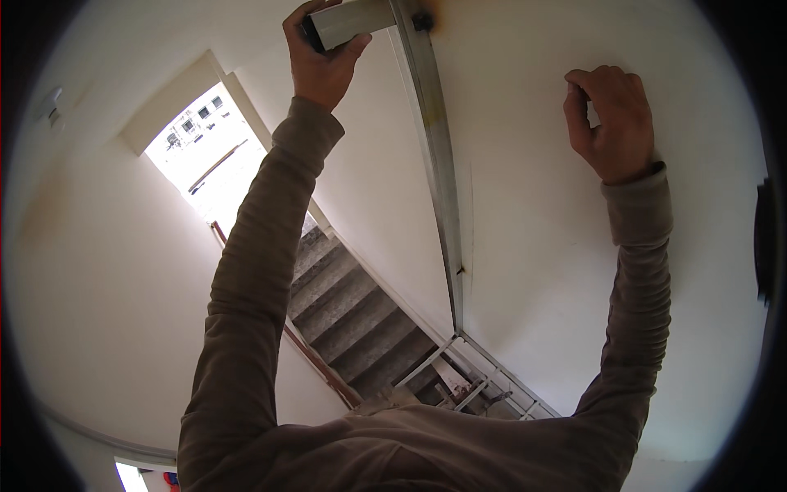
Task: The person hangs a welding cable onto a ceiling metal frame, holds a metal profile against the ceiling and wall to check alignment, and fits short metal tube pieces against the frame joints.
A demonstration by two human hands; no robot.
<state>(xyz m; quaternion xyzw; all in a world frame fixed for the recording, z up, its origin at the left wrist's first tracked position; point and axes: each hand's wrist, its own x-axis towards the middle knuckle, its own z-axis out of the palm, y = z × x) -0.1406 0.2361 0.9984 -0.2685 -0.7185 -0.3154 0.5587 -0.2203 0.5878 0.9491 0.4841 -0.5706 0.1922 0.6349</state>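
Note:
At the top of the head view, my left hand (324, 66) is wrapped round the end of a short pale rectangular metal tube (357, 23) with a dark end. This tube meets a long grey metal bar (434, 139), which runs down along the white wall. My right hand (611, 123) is raised in front of the wall to the right, apart from the bar. Its thumb and curled forefinger come together in a loop; anything small between the fingertips is hidden. A dark fitting (422, 20) with a brownish scorch mark around it sits where tube and bar meet.
Below, grey concrete stairs (352, 312) slope beside a reddish-brown handrail (320, 365). A bright opening (205, 156) lies at the upper left. A light metal frame (484, 381) stands at the bar's lower end. A dark object (764, 242) is at the far right.

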